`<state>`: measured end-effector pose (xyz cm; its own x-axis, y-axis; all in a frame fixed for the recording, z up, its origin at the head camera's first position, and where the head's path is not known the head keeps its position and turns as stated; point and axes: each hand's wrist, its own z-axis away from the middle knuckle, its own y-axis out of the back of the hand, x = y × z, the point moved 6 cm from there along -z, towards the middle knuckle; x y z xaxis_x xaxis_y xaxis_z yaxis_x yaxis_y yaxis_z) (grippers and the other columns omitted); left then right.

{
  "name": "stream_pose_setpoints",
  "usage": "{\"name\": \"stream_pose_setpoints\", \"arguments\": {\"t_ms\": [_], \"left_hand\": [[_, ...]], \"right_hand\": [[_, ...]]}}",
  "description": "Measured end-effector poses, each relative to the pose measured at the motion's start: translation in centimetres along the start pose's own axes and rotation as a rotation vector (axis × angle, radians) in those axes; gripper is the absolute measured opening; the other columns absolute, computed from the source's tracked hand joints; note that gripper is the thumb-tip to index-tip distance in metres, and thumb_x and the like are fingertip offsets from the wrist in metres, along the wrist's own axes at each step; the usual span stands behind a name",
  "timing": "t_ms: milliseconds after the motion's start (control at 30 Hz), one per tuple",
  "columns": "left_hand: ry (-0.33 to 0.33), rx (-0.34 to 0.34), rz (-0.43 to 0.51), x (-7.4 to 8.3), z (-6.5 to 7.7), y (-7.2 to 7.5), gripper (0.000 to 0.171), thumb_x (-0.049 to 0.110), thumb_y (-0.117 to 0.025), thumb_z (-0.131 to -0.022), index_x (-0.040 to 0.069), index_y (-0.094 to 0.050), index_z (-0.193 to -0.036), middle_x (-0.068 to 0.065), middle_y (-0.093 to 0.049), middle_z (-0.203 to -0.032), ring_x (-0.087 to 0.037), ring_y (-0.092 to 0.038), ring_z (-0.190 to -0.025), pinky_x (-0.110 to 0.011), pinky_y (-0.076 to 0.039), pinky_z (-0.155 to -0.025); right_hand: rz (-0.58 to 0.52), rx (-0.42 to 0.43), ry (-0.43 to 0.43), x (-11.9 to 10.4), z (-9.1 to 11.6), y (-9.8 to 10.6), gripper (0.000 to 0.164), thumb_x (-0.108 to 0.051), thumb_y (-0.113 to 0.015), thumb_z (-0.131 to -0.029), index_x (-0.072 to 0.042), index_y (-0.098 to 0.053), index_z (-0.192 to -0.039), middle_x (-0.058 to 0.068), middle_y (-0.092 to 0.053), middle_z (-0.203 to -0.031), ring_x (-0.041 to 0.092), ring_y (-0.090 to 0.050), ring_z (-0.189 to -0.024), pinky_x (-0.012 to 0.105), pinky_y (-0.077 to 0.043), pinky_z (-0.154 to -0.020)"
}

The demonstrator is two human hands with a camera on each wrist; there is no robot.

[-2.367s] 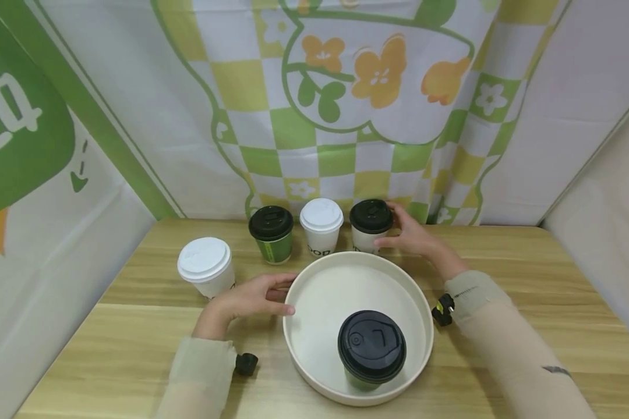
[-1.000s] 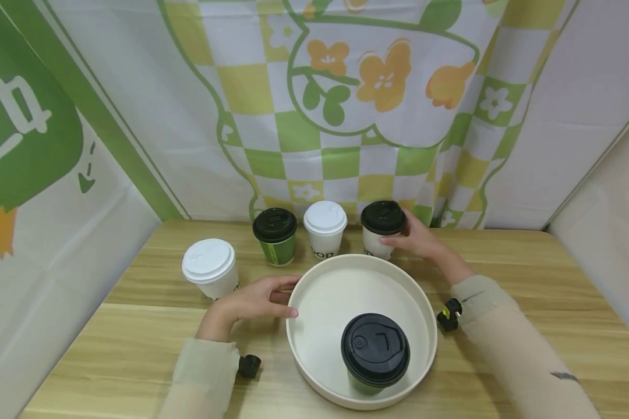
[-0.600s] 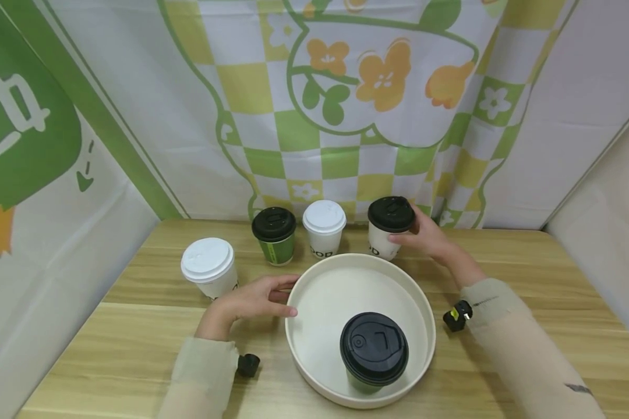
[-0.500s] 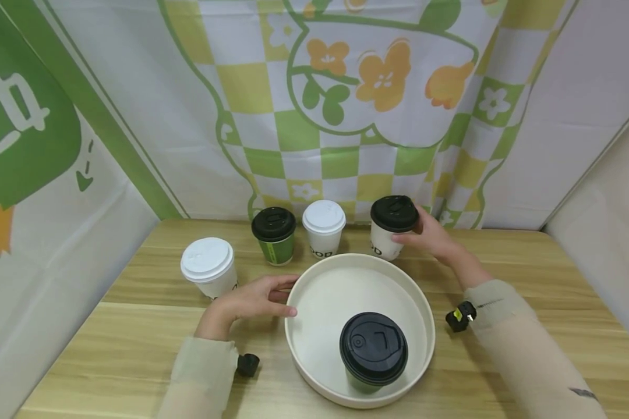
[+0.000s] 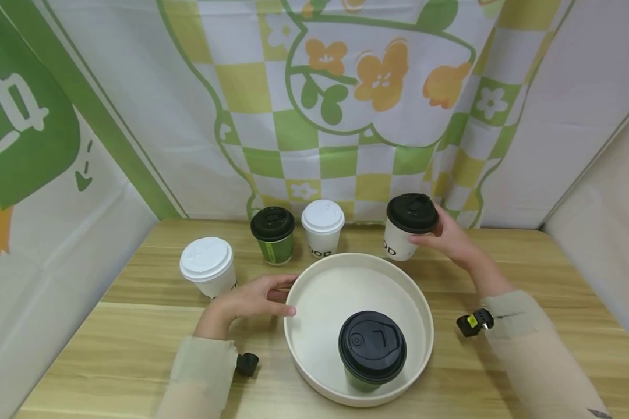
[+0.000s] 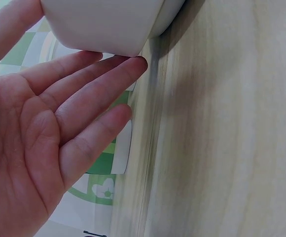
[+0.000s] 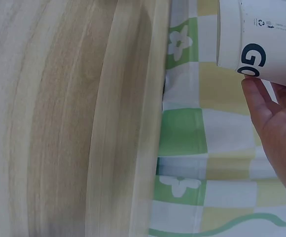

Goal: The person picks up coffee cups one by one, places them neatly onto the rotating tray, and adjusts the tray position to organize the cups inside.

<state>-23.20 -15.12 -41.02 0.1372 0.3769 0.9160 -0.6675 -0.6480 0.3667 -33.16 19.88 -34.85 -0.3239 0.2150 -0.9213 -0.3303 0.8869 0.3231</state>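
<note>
A white paper coffee cup (image 5: pixel 400 240) with a black lid is gripped by my right hand (image 5: pixel 453 241), its thumb on the near side. In the right wrist view the lettered cup (image 7: pixel 276 49) hangs clear of the tabletop. My left hand (image 5: pixel 257 298) rests at the left side of a round cream tray (image 5: pixel 320 331), thumb at the rim. Its nearly straight fingers (image 6: pixel 96 101) touch the outer wall in the left wrist view. Inside the tray, toward the front, stands a green cup with a black lid (image 5: pixel 372 346).
At the back stand a small green cup with a black lid (image 5: pixel 274 235) and a white cup with a white lid (image 5: pixel 322 228). Another white-lidded cup (image 5: pixel 208 266) is left of the tray. A patterned curtain (image 5: pixel 346 163) hangs behind the wooden table (image 5: pixel 120 343).
My right hand has taken the black-lidded white cup from beside the white-lidded one, lifting it and shifting it to the right. The left hand and tray have hardly moved.
</note>
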Motion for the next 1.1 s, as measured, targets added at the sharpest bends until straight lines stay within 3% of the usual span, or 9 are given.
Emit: {"name": "stream_pose_setpoints", "arguments": {"t_ms": [500,867,1100], "left_hand": [[-0.016,0.019,-0.002,0.1,0.0,0.1,0.073,0.013,-0.070,-0.092,-0.005,-0.031,-0.152,-0.027,-0.039,-0.153,-0.046,-0.050,-0.133,-0.050,-0.047,-0.108],[-0.018,0.014,0.013,0.3,-0.1,0.1,0.073,0.013,-0.070,-0.092,-0.005,-0.031,-0.152,-0.027,-0.038,-0.154,-0.046,-0.049,-0.134,-0.049,-0.046,-0.109],[-0.020,0.007,0.017,0.3,0.0,0.1,0.074,0.013,-0.070,-0.092,-0.006,-0.030,-0.152,-0.028,-0.037,-0.154,-0.046,-0.048,-0.134,-0.050,-0.046,-0.109]], "right_hand": [[-0.107,-0.013,0.123,-1.5,3.2,1.1,0.074,0.014,-0.066,-0.083,-0.024,-0.044,-0.143,-0.018,-0.058,-0.129,-0.001,-0.059,-0.113,0.013,-0.050,-0.092],[-0.189,-0.055,0.217,-2.8,5.3,1.1,0.081,0.021,-0.064,-0.079,-0.022,-0.045,-0.144,-0.013,-0.060,-0.130,0.002,-0.061,-0.112,0.016,-0.054,-0.089],[-0.234,-0.043,0.233,-3.1,6.9,1.0,0.081,0.022,-0.065,-0.076,-0.022,-0.049,-0.142,-0.010,-0.062,-0.129,0.004,-0.062,-0.110,0.018,-0.055,-0.087]]}}
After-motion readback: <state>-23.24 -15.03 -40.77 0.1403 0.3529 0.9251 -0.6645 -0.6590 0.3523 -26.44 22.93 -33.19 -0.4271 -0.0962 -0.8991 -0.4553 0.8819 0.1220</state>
